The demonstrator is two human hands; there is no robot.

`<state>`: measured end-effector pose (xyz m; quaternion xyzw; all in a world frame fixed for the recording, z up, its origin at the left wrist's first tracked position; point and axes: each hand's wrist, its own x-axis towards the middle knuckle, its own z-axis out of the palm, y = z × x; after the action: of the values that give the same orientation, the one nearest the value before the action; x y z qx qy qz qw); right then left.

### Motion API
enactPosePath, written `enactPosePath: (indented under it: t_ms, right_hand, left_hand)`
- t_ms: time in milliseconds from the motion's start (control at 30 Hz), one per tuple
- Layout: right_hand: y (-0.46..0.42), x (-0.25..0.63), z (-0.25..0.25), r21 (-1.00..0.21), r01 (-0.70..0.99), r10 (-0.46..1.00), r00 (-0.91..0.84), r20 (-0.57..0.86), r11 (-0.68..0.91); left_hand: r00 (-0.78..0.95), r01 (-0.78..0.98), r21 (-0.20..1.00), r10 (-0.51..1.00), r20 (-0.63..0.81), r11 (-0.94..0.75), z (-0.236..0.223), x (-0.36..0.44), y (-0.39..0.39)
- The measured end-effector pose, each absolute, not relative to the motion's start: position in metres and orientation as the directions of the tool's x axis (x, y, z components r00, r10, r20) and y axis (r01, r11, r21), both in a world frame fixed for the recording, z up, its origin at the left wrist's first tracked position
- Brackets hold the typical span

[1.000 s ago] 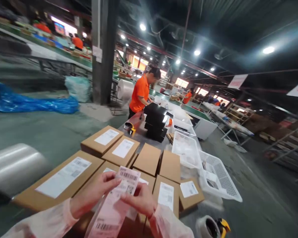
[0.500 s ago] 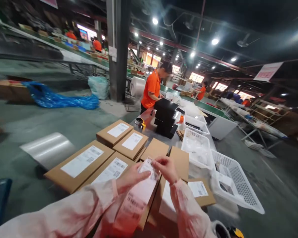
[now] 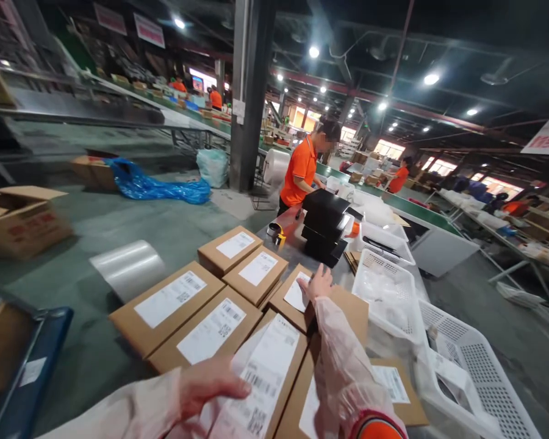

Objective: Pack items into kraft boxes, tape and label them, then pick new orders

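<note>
The strip of labels (image 3: 268,372) lies across the near part of the scene, over the brown cartons, with the left hand (image 3: 213,385) clamped on it: the thumb presses on top, and the other fingers are mostly hidden beneath. Beyond it, a single label (image 3: 296,297) lies on the small carton (image 3: 280,299), and the right hand (image 3: 319,284) touches it at its right edge, fingers slightly apart. Around these, more labelled cartons (image 3: 127,322) fill the near left of the worktop (image 3: 293,245). Behind them sit a tape dispenser (image 3: 278,235) and, to its right, a stack of black boxes (image 3: 326,210). White baskets (image 3: 489,366) line the right side. At the far end stands a person in an orange shirt (image 3: 301,171). A roll of clear film (image 3: 129,267) is left of the cartons; blue plastic (image 3: 160,188) lies on the floor farther off.
</note>
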<state>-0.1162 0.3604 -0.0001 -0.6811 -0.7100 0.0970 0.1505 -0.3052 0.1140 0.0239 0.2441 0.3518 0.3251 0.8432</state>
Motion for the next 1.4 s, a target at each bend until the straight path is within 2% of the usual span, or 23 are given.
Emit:
enactPosePath:
  t_ms: [67,100,133,233,267,300,367,400,467,567,633,667,733,800,867,933,967,1033,1133,1267,1400]
  right_hand:
    - [0.356,-0.124,-0.002,-0.166,0.947,0.96,-0.281,-0.005,0.276]
    - [0.353,-0.128,-0.002,-0.127,0.93,0.932,-0.355,-0.075,0.344]
    - [0.35,-0.131,-0.001,-0.127,0.928,0.922,-0.365,-0.128,0.35]
    - [0.336,-0.14,0.0,-0.162,0.981,0.984,-0.125,-0.128,0.104]
    - [0.329,-0.141,0.0,-0.195,0.973,0.983,-0.146,-0.113,0.122]
    - [0.321,-0.141,0.001,-0.282,0.935,0.958,-0.258,-0.122,0.215]
    - [0.302,-0.138,0.005,-0.554,0.736,0.823,-0.548,-0.15,0.389]
    - [0.292,-0.133,0.008,-0.689,0.606,0.738,-0.658,-0.152,0.398]
    - [0.27,-0.119,0.018,-0.859,0.426,0.624,-0.762,-0.171,0.284]
    - [0.235,-0.09,0.03,-0.969,0.231,0.562,-0.792,-0.239,-0.087]
    - [0.212,-0.07,0.035,-0.933,0.017,0.653,-0.71,-0.265,-0.361]
    - [0.201,-0.061,0.036,-0.892,-0.102,0.732,-0.616,-0.291,-0.441]
    - [0.18,-0.044,0.038,-0.828,-0.279,0.843,-0.399,-0.36,-0.486]
    - [0.162,-0.031,0.043,-0.794,-0.368,0.868,-0.318,-0.382,-0.484]
    - [0.147,-0.022,0.05,-0.851,-0.368,0.918,-0.276,-0.285,-0.375]
    - [0.134,-0.017,0.056,-0.938,-0.285,0.969,-0.202,-0.141,-0.196]
    - [0.129,-0.016,0.058,-0.967,-0.221,0.981,-0.174,-0.087,-0.125]
    - [0.123,-0.013,0.06,-0.992,-0.086,0.975,-0.212,-0.072,-0.092]
    - [0.128,-0.007,0.062,-0.993,0.066,0.943,-0.312,-0.117,-0.101]
    - [0.151,0.0,0.066,-0.978,0.204,0.982,-0.176,-0.072,-0.036]
    - [0.169,0.003,0.066,-0.947,0.322,0.98,-0.183,-0.082,-0.019]
  left_hand:
    - [0.584,-0.38,0.68,0.733,-0.349,0.627,0.035,-0.311,0.1]
    - [0.589,-0.379,0.706,0.744,-0.315,0.598,0.041,-0.314,0.095]
    - [0.582,-0.371,0.735,0.758,-0.293,0.569,0.045,-0.316,0.091]
    - [0.551,-0.317,0.812,0.792,-0.262,0.49,0.049,-0.32,0.087]
    - [0.534,-0.3,0.827,0.802,-0.267,0.476,0.048,-0.321,0.089]
    - [0.507,-0.286,0.835,0.814,-0.285,0.47,0.048,-0.321,0.092]
    - [0.393,-0.268,0.843,0.852,-0.347,0.467,0.05,-0.319,0.098]
    - [0.326,-0.254,0.846,0.865,-0.382,0.469,0.053,-0.317,0.102]
    - [0.221,-0.223,0.858,0.882,-0.417,0.462,0.062,-0.31,0.109]
    - [0.167,-0.192,0.9,0.917,-0.362,0.391,0.069,-0.29,0.113]
    - [0.183,-0.166,0.932,0.939,-0.292,0.323,0.064,-0.272,0.112]
    - [0.201,-0.14,0.944,0.942,-0.268,0.298,0.059,-0.263,0.11]
    - [0.221,-0.07,0.96,0.943,-0.248,0.269,0.046,-0.247,0.105]
    - [0.271,-0.01,0.965,0.93,-0.25,0.262,0.037,-0.234,0.1]
    - [0.452,0.039,0.965,0.857,-0.248,0.259,0.038,-0.223,0.1]
    - [0.623,0.011,0.972,0.758,-0.192,0.237,0.049,-0.211,0.104]
    - [0.651,-0.034,0.973,0.744,-0.151,0.227,0.056,-0.205,0.108]
    - [0.527,-0.161,0.964,0.844,-0.099,0.213,0.069,-0.193,0.12]
    - [0.365,-0.266,0.917,0.912,-0.189,0.296,0.073,-0.178,0.137]
    - [0.284,-0.279,0.885,0.912,-0.295,0.373,0.06,-0.165,0.143]
    - [0.088,-0.267,0.911,0.949,-0.302,0.314,0.048,-0.154,0.144]
